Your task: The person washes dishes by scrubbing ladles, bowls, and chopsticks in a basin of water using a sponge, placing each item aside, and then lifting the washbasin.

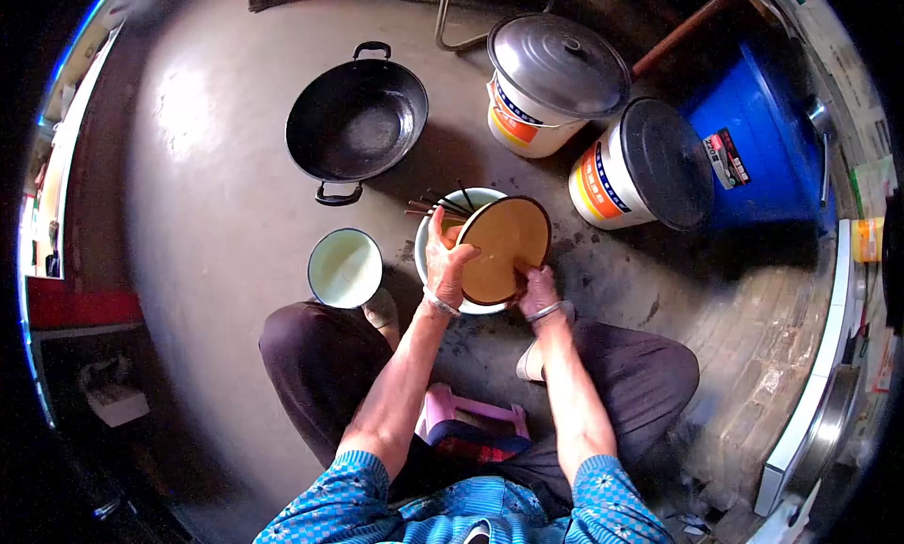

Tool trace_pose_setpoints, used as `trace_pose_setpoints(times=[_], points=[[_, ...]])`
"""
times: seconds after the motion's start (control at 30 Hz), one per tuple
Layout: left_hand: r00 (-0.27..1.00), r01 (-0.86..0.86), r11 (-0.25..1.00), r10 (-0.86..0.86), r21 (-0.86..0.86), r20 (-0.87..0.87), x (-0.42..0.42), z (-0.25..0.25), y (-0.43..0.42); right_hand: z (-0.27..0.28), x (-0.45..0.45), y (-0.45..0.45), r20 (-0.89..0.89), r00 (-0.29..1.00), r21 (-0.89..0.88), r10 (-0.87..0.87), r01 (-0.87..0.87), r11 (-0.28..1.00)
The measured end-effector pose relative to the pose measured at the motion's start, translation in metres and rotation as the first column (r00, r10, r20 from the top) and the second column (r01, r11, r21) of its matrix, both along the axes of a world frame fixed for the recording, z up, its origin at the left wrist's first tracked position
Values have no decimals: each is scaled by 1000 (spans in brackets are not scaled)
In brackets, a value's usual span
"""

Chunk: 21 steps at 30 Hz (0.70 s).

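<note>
Holding a tan, dark-rimmed bowl (pixel 499 238) steeply tilted over a white basin (pixel 485 197), just beside a bundle of chopsticks (pixel 447 203) leaning out past the edge. Steadying its left side with the left hand (pixel 445 266), with thumb laid on the rim and other fingers extended, fairly close together; touching its lower right edge with the right hand (pixel 540 288), too blurred to tell spread from pinching. Set farther out on the floor: a pale enamel bowl (pixel 346 268), a black wok (pixel 358 120), two lidded buckets (pixel 537 129). Could slip if wet and gripped only by the rim, or knock the chopsticks out. Hard to make out: basin contents, mostly covered, and right fingertips.
</note>
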<state>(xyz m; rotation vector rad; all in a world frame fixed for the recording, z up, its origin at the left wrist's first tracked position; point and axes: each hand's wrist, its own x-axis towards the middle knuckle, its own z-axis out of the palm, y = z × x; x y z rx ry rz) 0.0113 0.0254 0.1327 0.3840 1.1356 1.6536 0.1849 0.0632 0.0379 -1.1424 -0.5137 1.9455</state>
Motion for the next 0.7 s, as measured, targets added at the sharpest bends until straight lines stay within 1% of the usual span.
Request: trace_pose_setpoints(times=[0.03, 0.07, 0.1, 0.13, 0.17, 0.2, 0.23, 0.27, 0.3, 0.33, 0.37, 0.4, 0.43, 0.47, 0.5, 0.53, 0.6, 0.63, 0.67, 0.7], points=[[1000, 5, 1000, -5, -1, 0, 1, -5, 1, 20, -16, -10, -61, 995, -62, -83, 79, 995], [997, -21, 1000, 22, 11, -75, 4, -9, 1, -7, -14, -16, -159, 986, -84, -50, 37, 996], [988, -49, 998, 53, 29, -149, 6, -15, 0, -6, -17, -25, -272, 962, -97, -4, -23, 995], [981, -71, 996, 79, 50, -175, 8, -21, 1, -4, -23, -30, -385, 922, -98, 44, -89, 991], [983, -90, 993, 101, 78, -151, 10, -26, -1, -4, -28, -37, -418, 908, -103, 11, -60, 993], [984, -108, 989, 121, 105, -128, 10, -19, -1, -7, -33, -39, -451, 892, -112, -22, -32, 993], [991, -72, 996, 77, 55, -106, 9, -13, -2, 1, -41, -39, -260, 953, -169, -153, 111, 979], [988, -21, 1000, 24, 23, -155, 5, -8, -5, -15, -37, -35, -199, 958, -213, -206, 163, 964], [967, 65, 998, -60, 10, -247, -4, -17, -4, -1, -24, -24, -101, 994, -186, -49, 29, 982], [931, 150, 989, -146, -12, -335, -15, -25, -4, 15, -11, -12, -2, 994, -164, 114, -112, 980], [926, 232, 972, -212, 25, -313, -25, -4, -7, 14, -3, 0, 119, 974, -77, 194, -185, 980], [874, 334, 942, -319, -23, -366, -36, 4, -9, 10, 4, 14, 264, 939, 82, 221, -250, 965], [814, 386, 921, -366, -53, -451, -43, 14, -8, 3, 10, 27, 408, 894, 286, 186, -319, 904], [743, 433, 897, -409, -87, -530, -47, 24, -9, -5, 15, 38, 508, 852, 443, 128, -385, 810], [747, 454, 882, -454, -126, -486, -49, 33, -9, 59, 0, 39, 685, 725, 533, 73, -566, 629], [748, 452, 883, -452, -125, -486, -51, 30, -8, 56, -1, 45, 671, 736, 556, 95, -584, 591], [607, 519, 849, -448, -100, -656, -57, 21, -8, 105, -22, 43, 752, 659, 639, -31, -716, 282], [605, 534, 829, -512, -166, -610, -53, 29, -7, 117, -28, 39, 786, 618, 607, -20, -764, 219], [529, 558, 799, -551, -225, -645, -50, 38, -5, 120, -34, 37, 828, 551, 559, -99, -823, 99], [505, 553, 809, -515, -198, -693, -46, 24, -4, 124, -42, 32, 851, 479, 479, -213, -876, -56]])
